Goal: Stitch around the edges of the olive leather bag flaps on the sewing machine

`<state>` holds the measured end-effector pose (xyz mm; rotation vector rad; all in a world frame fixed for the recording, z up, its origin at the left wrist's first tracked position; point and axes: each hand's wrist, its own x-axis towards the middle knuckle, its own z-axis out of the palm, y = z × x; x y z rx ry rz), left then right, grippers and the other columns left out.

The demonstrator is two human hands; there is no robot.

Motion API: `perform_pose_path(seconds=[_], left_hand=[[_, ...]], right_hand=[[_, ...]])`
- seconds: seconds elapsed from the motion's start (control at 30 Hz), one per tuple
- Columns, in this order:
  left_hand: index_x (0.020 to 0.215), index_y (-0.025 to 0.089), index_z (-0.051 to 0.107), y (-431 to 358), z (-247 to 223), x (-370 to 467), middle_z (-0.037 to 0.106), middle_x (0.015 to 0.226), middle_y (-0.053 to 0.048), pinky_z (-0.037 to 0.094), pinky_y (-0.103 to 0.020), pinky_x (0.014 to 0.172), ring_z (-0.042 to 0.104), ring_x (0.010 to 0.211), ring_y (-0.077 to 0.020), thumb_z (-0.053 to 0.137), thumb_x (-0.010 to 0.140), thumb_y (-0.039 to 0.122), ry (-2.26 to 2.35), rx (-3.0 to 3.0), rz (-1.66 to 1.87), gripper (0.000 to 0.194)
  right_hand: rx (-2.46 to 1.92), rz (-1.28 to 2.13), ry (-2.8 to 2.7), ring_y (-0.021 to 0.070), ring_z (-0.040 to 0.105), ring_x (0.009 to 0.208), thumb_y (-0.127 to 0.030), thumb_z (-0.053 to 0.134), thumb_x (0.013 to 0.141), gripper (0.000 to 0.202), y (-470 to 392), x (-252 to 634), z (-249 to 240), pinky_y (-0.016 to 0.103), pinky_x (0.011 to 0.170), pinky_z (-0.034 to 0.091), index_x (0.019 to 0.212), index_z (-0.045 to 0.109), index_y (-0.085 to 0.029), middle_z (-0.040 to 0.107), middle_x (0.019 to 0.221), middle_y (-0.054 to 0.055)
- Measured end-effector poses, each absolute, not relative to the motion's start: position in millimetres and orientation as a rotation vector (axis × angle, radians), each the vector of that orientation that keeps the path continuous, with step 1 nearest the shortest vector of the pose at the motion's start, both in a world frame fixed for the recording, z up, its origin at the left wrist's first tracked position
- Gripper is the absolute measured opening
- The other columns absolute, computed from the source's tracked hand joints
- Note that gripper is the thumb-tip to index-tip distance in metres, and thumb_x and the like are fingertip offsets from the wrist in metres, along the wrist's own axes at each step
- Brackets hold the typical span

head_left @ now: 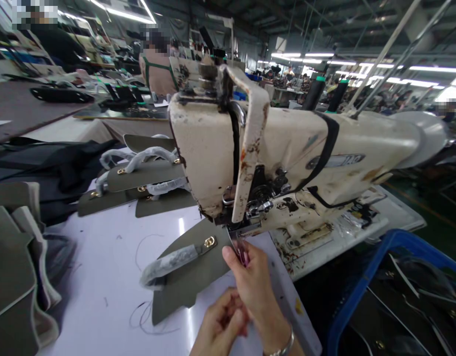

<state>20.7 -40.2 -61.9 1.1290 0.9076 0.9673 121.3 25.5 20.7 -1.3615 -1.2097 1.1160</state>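
My right hand (pixel 252 279), with a bracelet at the wrist, is closed around small thread snips (pixel 243 254) with a purplish handle. Their metal tip points up under the sewing machine's needle area (pixel 233 225). Just below it, my left hand (pixel 224 321) has its fingers curled together; whatever is in them, if anything, is hidden. Left of both hands, a grey-green bag panel (pixel 183 282) lies flat on the white table (pixel 102 277), its far edge reaching under the machine head. A plastic-wrapped handle (pixel 170 264) joins the panel at a gold-coloured fitting (pixel 210 242).
The cream sewing machine (pixel 205 148) fills the centre. Several similar panels with wrapped handles (pixel 146 170) lie behind. Folded grey-green pieces (pixel 13 262) stand at left. A blue basket (pixel 339 316) holding dark pieces is at right. A person (pixel 159 74) is in the background.
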Motion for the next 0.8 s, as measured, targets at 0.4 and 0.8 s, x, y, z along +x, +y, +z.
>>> perform_pose_path(seconds=[0.4, 0.8], left_hand=[[0.061, 0.021, 0.06, -10.0, -64.3, 19.0, 0.059, 0.066, -0.003, 0.037, -0.029, 0.078, 0.052, 0.071, -0.0193, 0.042, 0.092, 0.062, 1.477, 1.099, 1.339, 0.055], [0.06, 0.019, 0.058, -7.2, -69.4, 27.6, 0.057, 0.063, -0.003, 0.041, -0.028, 0.073, 0.051, 0.065, -0.0175, 0.055, 0.091, 0.052, 1.449, 0.995, 1.391, 0.045]], right_hand=[[-1.021, 1.639, -0.646, 0.0044, 0.013, 0.045, -0.054, 0.073, 0.083, 0.055, 20.4, 132.4, 3.2, 0.023, 0.044, 0.011, 0.063, 0.034, -0.02, 0.021, 0.048, -0.012], [-0.903, 1.624, -0.776, 0.003, 0.027, 0.044, -0.037, 0.083, 0.073, 0.029, 26.9, 141.3, 16.7, 0.021, 0.044, 0.016, 0.082, 0.074, -0.011, 0.049, 0.053, -0.005]])
